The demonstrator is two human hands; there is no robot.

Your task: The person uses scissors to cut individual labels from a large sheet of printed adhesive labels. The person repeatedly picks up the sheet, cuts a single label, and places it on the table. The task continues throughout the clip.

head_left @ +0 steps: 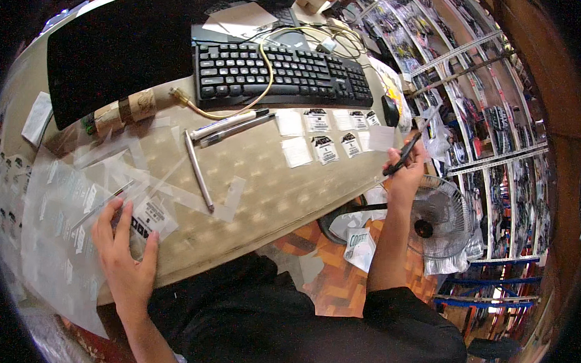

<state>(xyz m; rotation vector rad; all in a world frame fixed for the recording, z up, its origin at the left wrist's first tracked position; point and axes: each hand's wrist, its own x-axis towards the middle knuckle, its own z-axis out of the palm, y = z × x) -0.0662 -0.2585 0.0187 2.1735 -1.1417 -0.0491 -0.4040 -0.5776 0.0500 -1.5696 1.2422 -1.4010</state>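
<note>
Scissors (pixel 406 153), dark-handled, are up in the right hand (pixel 408 168) here, past the table's right edge, with the blades angled up and away! Those fingers are closed around the handles; whether the blades are apart, I can't tell. Just beside them sits a blank paper piece (pixel 380 139), at the end of 2 rows of small white labels (pixel 325 150), several with black print.

Over to the left hand (pixel 127 242): fingers wide, thumb well out, low over a printed label (pixel 151 218) on clear film, fingertips right at its edge. A thin tool (pixel 101 206) lies close by the fingertips, and a see-through plastic sheet (pixel 62 210) spreads out to the left.

Mid-table (pixel 283 197), a silver rod (pixel 199 171) slants below 2 pens (pixel 238 128) lying side by side. Behind them, a black keyboard (pixel 282 74) with a yellowish cable (pixel 271 70) looping across it, the mouse (pixel 389 111) off to its right!
</note>
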